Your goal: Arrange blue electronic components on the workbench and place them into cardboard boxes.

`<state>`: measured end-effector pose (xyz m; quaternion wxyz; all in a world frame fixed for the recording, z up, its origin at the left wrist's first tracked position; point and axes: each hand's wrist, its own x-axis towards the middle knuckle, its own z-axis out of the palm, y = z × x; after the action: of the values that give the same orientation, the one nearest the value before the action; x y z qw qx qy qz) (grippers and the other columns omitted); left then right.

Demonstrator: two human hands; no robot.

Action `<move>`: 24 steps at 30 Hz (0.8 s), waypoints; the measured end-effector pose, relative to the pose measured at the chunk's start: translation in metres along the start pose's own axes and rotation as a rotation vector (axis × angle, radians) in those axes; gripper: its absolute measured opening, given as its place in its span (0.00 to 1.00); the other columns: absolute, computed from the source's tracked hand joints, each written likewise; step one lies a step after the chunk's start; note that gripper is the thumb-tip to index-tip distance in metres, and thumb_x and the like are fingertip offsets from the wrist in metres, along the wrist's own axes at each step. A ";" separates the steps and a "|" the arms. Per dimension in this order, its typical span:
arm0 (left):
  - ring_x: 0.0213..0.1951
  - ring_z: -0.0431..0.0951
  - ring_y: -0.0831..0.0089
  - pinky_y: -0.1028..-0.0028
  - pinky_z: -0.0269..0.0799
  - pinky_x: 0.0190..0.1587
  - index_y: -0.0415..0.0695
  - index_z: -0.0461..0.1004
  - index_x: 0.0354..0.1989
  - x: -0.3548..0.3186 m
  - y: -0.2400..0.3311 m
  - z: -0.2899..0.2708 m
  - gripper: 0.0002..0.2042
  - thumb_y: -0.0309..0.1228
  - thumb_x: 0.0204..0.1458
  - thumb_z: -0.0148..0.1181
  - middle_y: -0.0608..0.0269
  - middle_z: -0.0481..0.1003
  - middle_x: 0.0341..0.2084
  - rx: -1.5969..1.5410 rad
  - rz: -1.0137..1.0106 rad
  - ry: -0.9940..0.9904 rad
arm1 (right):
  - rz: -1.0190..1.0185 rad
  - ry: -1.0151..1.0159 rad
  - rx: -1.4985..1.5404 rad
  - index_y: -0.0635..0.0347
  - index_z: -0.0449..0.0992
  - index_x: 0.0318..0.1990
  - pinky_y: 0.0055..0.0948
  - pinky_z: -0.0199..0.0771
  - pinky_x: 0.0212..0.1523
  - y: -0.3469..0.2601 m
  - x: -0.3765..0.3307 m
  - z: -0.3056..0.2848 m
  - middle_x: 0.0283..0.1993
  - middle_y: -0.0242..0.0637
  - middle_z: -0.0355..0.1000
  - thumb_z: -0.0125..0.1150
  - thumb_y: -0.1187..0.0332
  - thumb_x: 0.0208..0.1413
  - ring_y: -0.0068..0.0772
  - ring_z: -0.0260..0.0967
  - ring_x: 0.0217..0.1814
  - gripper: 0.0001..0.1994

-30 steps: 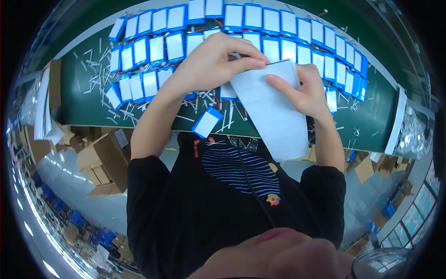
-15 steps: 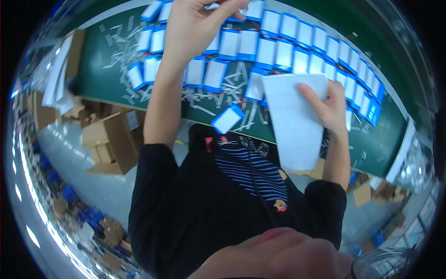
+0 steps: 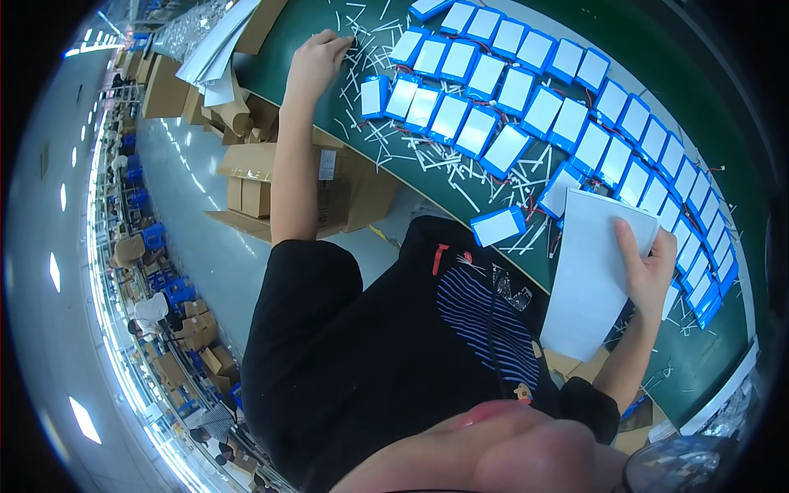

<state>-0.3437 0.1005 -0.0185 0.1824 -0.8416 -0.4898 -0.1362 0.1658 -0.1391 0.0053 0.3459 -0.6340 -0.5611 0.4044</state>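
My right hand (image 3: 653, 267) grips white sheets (image 3: 588, 271) by their right side, thumb on top. They hang over the table's near edge and partly cover the packs behind. My left hand (image 3: 319, 64) is over the far left of the table, thumb and fingertips pinched together. Whatever is between the fingertips is too small to make out. Scattered white strips (image 3: 374, 57) lie just beside it. Rows of flat blue packs (image 3: 485, 78) with white faces and thin red leads, which look like battery packs, fill the table's middle and right. A single pack (image 3: 498, 226) lies askew near the front edge.
The green table (image 3: 283, 53) runs diagonally, with a pale strip along its right end. Open cardboard boxes (image 3: 362, 185) stand on the floor at its near left side. Papers (image 3: 218, 49) stick out of a carton at the far left. People and blue bins line the distant left.
My left hand has moved from above the rows of packs to the loose strips at the left end. The whole view has turned. My right hand keeps hold of the sheets.
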 end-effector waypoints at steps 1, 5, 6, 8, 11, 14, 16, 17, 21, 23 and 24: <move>0.28 0.78 0.62 0.71 0.74 0.36 0.47 0.84 0.47 0.001 -0.003 0.000 0.11 0.29 0.58 0.63 0.67 0.79 0.35 0.001 -0.003 0.000 | -0.001 -0.002 -0.001 0.69 0.79 0.37 0.26 0.73 0.32 0.001 0.001 0.000 0.29 0.39 0.71 0.70 0.60 0.60 0.31 0.68 0.28 0.17; 0.28 0.78 0.62 0.70 0.74 0.36 0.47 0.85 0.47 0.007 -0.014 -0.006 0.10 0.30 0.59 0.63 0.66 0.79 0.34 -0.064 0.039 -0.097 | -0.049 0.013 -0.067 0.69 0.78 0.39 0.26 0.74 0.29 0.006 0.002 -0.001 0.31 0.41 0.73 0.69 0.57 0.61 0.33 0.71 0.27 0.19; 0.28 0.78 0.62 0.70 0.74 0.36 0.47 0.85 0.47 0.006 -0.015 -0.008 0.10 0.30 0.59 0.63 0.66 0.79 0.34 -0.059 0.038 -0.097 | -0.052 0.011 -0.064 0.69 0.78 0.39 0.26 0.74 0.29 0.006 0.002 0.000 0.31 0.41 0.73 0.69 0.57 0.61 0.33 0.71 0.27 0.19; 0.29 0.78 0.63 0.71 0.75 0.36 0.47 0.85 0.47 0.005 -0.017 -0.011 0.10 0.32 0.59 0.63 0.66 0.79 0.34 -0.172 -0.092 -0.029 | -0.055 0.022 -0.054 0.69 0.78 0.39 0.26 0.75 0.28 0.007 0.001 0.000 0.31 0.42 0.73 0.69 0.56 0.61 0.34 0.72 0.27 0.19; 0.30 0.78 0.63 0.71 0.75 0.37 0.48 0.85 0.47 0.006 -0.022 -0.011 0.10 0.33 0.59 0.64 0.65 0.78 0.34 -0.282 -0.212 0.032 | -0.051 0.037 -0.034 0.69 0.79 0.39 0.26 0.75 0.27 0.008 0.001 0.001 0.32 0.43 0.74 0.68 0.56 0.61 0.34 0.73 0.27 0.19; 0.29 0.78 0.63 0.70 0.75 0.37 0.49 0.84 0.44 0.006 -0.048 0.012 0.09 0.35 0.61 0.62 0.67 0.79 0.33 -0.049 -0.238 0.214 | -0.064 0.028 -0.015 0.69 0.79 0.40 0.26 0.76 0.26 0.009 0.002 0.000 0.32 0.43 0.75 0.68 0.55 0.61 0.35 0.74 0.27 0.20; 0.29 0.78 0.63 0.70 0.76 0.37 0.49 0.84 0.43 0.010 -0.056 0.019 0.09 0.36 0.62 0.62 0.67 0.79 0.32 0.029 -0.249 0.278 | -0.072 0.024 -0.012 0.69 0.79 0.40 0.26 0.77 0.26 0.010 0.004 -0.001 0.33 0.43 0.75 0.68 0.55 0.61 0.35 0.74 0.27 0.20; 0.29 0.78 0.64 0.70 0.76 0.37 0.49 0.84 0.43 0.014 -0.055 0.022 0.09 0.36 0.61 0.62 0.67 0.79 0.32 0.065 -0.212 0.271 | -0.109 0.044 -0.031 0.69 0.78 0.39 0.26 0.76 0.25 0.010 0.004 0.001 0.31 0.43 0.76 0.68 0.56 0.61 0.34 0.74 0.25 0.19; 0.29 0.78 0.65 0.71 0.76 0.37 0.48 0.84 0.40 0.019 -0.051 0.029 0.09 0.38 0.60 0.64 0.67 0.78 0.32 0.173 -0.099 0.245 | -0.215 0.103 -0.084 0.69 0.78 0.33 0.24 0.73 0.22 0.011 0.003 0.005 0.27 0.42 0.78 0.69 0.60 0.60 0.32 0.72 0.20 0.16; 0.31 0.78 0.66 0.71 0.76 0.38 0.47 0.85 0.40 0.016 -0.048 0.030 0.10 0.39 0.59 0.65 0.67 0.78 0.31 0.123 -0.077 0.192 | -0.119 0.051 -0.086 0.69 0.78 0.38 0.26 0.76 0.27 0.012 0.002 0.000 0.31 0.43 0.76 0.68 0.56 0.61 0.35 0.73 0.26 0.19; 0.32 0.79 0.67 0.71 0.76 0.38 0.46 0.85 0.40 0.014 -0.046 0.029 0.10 0.39 0.58 0.66 0.67 0.78 0.31 0.099 -0.066 0.166 | -0.071 0.025 -0.086 0.69 0.78 0.40 0.28 0.77 0.29 0.012 0.001 -0.002 0.34 0.44 0.74 0.68 0.55 0.61 0.36 0.74 0.29 0.20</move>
<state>-0.3761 0.1453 -0.0312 0.2590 -0.8008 -0.5067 -0.1870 0.1729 -0.1395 -0.0045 0.3394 -0.6329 -0.5959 0.3594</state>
